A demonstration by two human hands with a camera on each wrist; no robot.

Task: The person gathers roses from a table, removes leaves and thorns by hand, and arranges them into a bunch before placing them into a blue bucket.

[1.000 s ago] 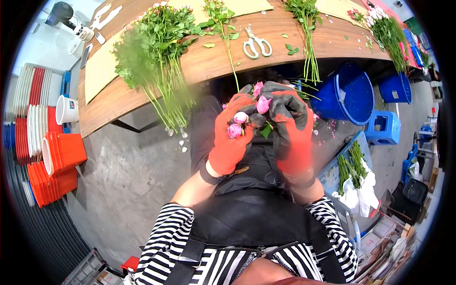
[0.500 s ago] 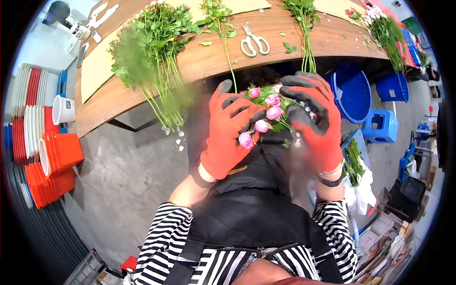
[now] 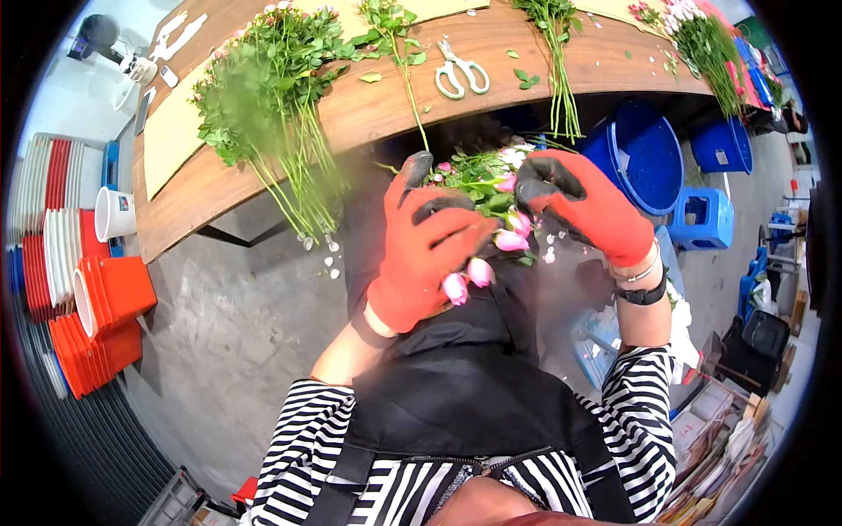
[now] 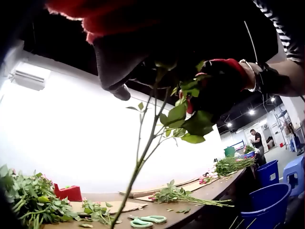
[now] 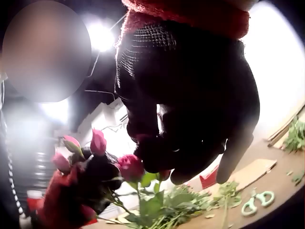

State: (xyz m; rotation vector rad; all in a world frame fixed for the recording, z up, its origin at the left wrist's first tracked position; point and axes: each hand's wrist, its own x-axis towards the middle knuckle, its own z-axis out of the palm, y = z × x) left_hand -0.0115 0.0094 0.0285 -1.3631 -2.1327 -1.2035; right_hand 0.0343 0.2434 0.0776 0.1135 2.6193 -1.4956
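Note:
Both hands wear red gloves with dark palms and fingers. My left hand (image 3: 425, 250) holds a leafy spray of pink roses (image 3: 511, 240), its blooms facing my body. Two of the blooms, including a pink rose (image 3: 454, 288), show below the left fingers. In the left wrist view the spray's stem (image 4: 137, 167) slants down from that hand, with leaves (image 4: 176, 117) along it. My right hand (image 3: 589, 206) has its fingers curled at the other end of the cluster. Thumb and fingertips pinch at a rose bloom (image 5: 131, 167) in the right wrist view.
Across the front stands a wooden table (image 3: 368, 114) with a large rose bunch (image 3: 281, 105), scissors (image 3: 460, 70) and smaller bunches (image 3: 557, 61). A blue bucket (image 3: 645, 162) and a blue stool (image 3: 704, 219) stand to the right. Orange bins (image 3: 118, 276) are stacked left. Petals (image 3: 329, 254) lie on the floor.
The hands were close together a second ago. The right hand moved away to the right with spread fingers, then came back to the blooms with fingers curled. The left hand keeps holding the spray.

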